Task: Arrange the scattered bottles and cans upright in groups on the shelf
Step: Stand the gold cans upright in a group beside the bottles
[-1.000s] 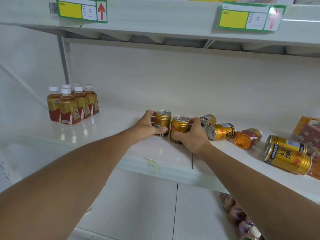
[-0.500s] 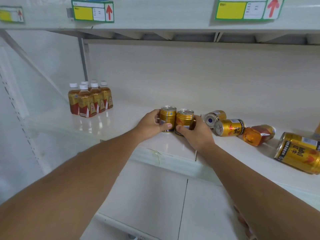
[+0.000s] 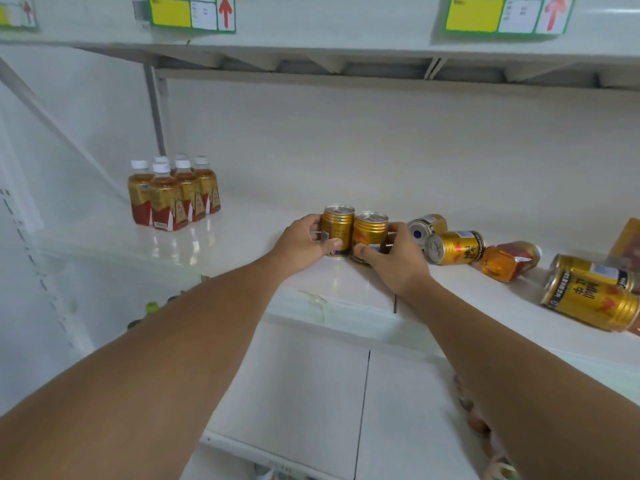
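Note:
Two gold cans stand upright side by side on the white shelf [image 3: 242, 244]. My left hand [image 3: 301, 242] grips the left gold can [image 3: 337, 225]; my right hand [image 3: 398, 261] grips the right gold can [image 3: 369, 232]. Just right of them two gold cans lie on their sides [image 3: 453, 247], with another [image 3: 424, 226] behind. An amber bottle [image 3: 509, 259] lies tipped over beyond those. Two larger gold cans [image 3: 592, 299] lie at the far right. Several tea bottles [image 3: 173, 195] with white caps stand grouped at the back left.
An upper shelf with yellow price tags [image 3: 190, 12] hangs overhead. An orange box [image 3: 628, 237] sits at the right edge. More bottles show on the lower shelf [image 3: 474, 414] below right. Bare shelf surface lies between the tea bottles and the upright cans.
Both hands stay on the two upright cans, which now stand closer together. The view has shifted left, so the tea bottles sit nearer the middle.

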Tool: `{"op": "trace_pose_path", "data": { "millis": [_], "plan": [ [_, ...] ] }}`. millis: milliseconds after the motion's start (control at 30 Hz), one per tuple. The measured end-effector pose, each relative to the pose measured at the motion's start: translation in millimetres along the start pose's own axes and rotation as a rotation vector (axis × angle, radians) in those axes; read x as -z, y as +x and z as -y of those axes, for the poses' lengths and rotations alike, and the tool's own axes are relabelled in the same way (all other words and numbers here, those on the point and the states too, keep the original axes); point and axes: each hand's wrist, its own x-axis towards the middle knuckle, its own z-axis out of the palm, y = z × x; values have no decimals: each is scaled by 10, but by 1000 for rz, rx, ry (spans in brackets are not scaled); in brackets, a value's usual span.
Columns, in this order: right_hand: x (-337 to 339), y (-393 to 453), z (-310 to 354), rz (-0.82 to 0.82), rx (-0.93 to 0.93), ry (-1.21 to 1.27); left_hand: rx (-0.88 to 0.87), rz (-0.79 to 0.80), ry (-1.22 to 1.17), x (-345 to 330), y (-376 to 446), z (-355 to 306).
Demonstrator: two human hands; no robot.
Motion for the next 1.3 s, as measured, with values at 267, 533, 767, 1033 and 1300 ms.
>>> {"op": "trace_pose_path", "data": {
  "millis": [267,533,767,1033,1300],
  "plan": [
    [12,-31,54,-27,-21,-12,-58,66,47,-11,117,126],
    [6,-14,31,-25,-29,-9,-31,84,21,5,162,156],
    [4,-21,42,-30,-20,-25,-47,64,105,-18,72,43],
    [78,246,172,121,-34,-120,-8,72,215,175,74,-142],
    [-338,499,364,172,44,-18,40,-17,242,689,66,-97]
  ]
}}
